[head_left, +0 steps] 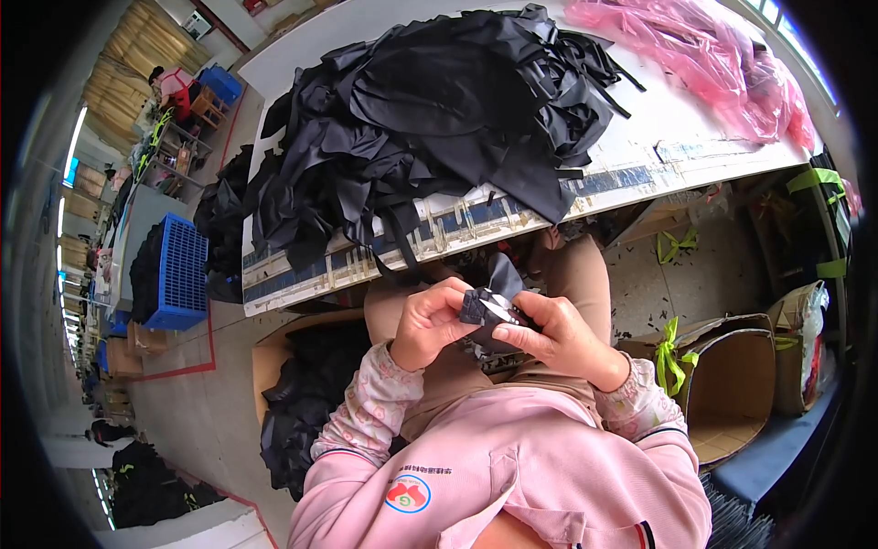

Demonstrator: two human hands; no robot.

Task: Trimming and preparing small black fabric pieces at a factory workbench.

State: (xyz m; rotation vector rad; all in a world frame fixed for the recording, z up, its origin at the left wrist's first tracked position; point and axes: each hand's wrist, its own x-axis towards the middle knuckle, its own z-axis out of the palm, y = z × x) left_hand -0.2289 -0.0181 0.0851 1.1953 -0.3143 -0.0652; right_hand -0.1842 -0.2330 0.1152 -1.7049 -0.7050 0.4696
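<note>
Over my lap, my left hand [428, 322] pinches the edge of a black fabric piece [503, 276]. My right hand [562, 337] is closed around small silver thread snips [497, 306], whose blades lie against the cloth by my left fingertips. Part of the snips is hidden by my right thumb and fingers. Beyond my hands, a big heap of black fabric pieces [439, 101] covers much of the white table [640, 119], with straps and corners hanging over its near edge.
Pink plastic sheeting [704, 64] lies at the table's far right. Beside my left leg stands a cardboard box [270, 366] of black fabric; an open cardboard box [732, 389] is at my right. A blue crate [183, 274] stands left. Another person [174, 87] works far off.
</note>
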